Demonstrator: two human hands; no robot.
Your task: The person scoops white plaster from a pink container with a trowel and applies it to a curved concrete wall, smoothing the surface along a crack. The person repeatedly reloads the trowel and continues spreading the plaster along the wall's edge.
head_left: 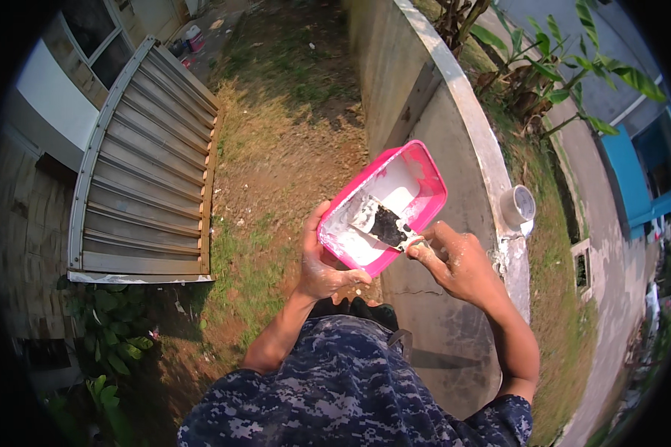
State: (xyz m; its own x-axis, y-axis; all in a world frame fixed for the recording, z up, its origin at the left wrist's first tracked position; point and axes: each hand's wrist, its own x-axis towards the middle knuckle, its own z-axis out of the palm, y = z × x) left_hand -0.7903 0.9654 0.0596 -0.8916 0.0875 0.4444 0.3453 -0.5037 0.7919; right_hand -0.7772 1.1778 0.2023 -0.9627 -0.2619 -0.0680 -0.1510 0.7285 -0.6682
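A pink tub (427,165) is held up in front of the body, above the ground beside a concrete wall (440,313), its open top facing the camera at a slant. It is gripped by the left hand (322,261), which is clamped around its near left end, with the thumb laid along the lower edge. White paste (401,195) is spread over the tub's floor and smeared up its sides. A scraper (386,226) (its dark blade is partly coated in white) is pinched by the right hand (451,257) and held inside the tub's opening; whether the paste is touched by the blade cannot be made out for certain. The two hands are kept apart, at opposite sides of the tub, and both are speckled with white. On the wall's top, a white roll (516,206) is set near the right hand. To the left, a ribbed metal panel (145,179) is seen.
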